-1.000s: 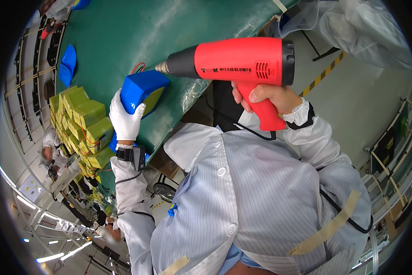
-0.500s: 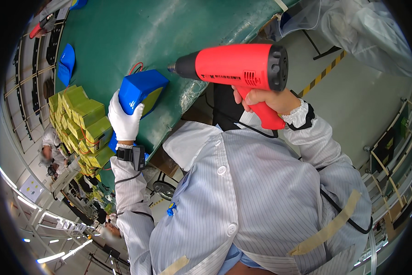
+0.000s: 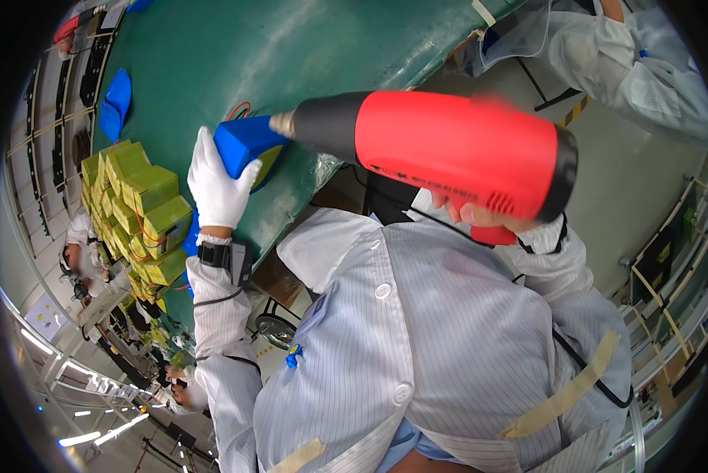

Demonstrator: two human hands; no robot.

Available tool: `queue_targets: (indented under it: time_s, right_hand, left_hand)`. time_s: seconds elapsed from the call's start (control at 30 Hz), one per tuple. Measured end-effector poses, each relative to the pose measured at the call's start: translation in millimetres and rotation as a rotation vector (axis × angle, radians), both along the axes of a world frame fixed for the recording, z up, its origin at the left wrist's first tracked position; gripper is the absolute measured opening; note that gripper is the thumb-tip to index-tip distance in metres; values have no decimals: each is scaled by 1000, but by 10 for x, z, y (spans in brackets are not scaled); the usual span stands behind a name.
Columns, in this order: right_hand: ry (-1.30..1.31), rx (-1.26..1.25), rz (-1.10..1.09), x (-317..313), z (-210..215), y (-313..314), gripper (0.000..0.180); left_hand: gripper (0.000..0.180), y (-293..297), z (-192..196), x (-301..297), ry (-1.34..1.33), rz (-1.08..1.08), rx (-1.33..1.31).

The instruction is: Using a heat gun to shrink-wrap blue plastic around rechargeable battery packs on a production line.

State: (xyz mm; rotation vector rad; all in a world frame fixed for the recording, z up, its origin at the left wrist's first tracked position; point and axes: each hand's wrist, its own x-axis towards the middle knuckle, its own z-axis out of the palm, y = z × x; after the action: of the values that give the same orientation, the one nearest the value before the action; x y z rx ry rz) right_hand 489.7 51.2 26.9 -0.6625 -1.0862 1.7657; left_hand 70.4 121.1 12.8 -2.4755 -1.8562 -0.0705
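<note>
My left hand (image 3: 220, 188), in a white glove, grips a block wrapped in a blue sleeve (image 3: 239, 143) by its near left side. A yellow-green patch shows on the block's right side, and red and black wires come out at its far side. My bare right hand (image 3: 468, 213) is closed round the handle of a red and black heat gun (image 3: 456, 150), partly hidden beneath the gun's body. The metal nozzle points left, right by the block's upper right corner; whether it touches cannot be told.
The green-topped table (image 3: 204, 55) runs under the block. Left of my hand stands a pile of yellow-green blocks (image 3: 145, 201) with red wires. A loose blue sleeve (image 3: 116, 106) lies farther back. Plastic-covered material (image 3: 606, 71) is at the far right. Other people are at the left.
The heat gun has risen closer to the camera and tilted, its nozzle moving left to the block's corner. My left hand's fingers have shifted on the block, which has turned slightly.
</note>
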Motion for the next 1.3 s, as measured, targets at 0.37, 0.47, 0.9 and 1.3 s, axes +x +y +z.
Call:
queue_targets:
  time_s: [0.37, 0.47, 0.9, 1.3]
  right_hand:
    - [-113, 120, 43, -395, 416, -151, 39]
    - [-167, 81, 94, -419, 524, -205, 43]
    - [-449, -132, 58, -946, 1340, -148, 33]
    - [-496, -190, 38, -1133, 1621, -276, 49]
  left_hand:
    - [92, -586, 15, -95, 28, 55, 63]
    - [93, -854, 3, -280, 60, 166, 44]
    - [64, -795, 95, 495, -391, -59, 151]
    - [16, -1635, -834, -523, -543, 395, 218]
